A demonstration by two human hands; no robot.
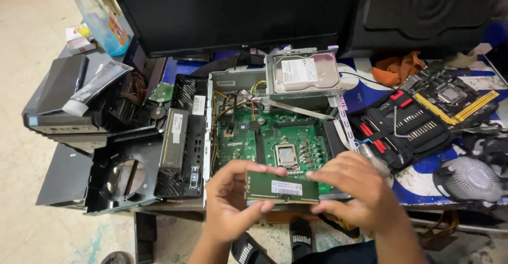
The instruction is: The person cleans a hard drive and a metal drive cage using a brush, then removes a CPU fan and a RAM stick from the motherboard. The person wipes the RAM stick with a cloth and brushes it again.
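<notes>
Cluttered with computer parts, a blue-and-white worktop (423,187) carries an opened desktop case with a green motherboard (275,137); a hard drive (304,73) sits above it; both hands, left hand (230,200) and right hand (352,190), clamp a green memory module (280,187) by its ends, just over the board's near edge.

The hands, the left hand (228,203) and the right hand (355,192), are covering both ends of the green memory module (282,188). The monitor (227,10) is running off the top edge. The motherboard (275,137) parts are showing too small to tell apart.
</notes>
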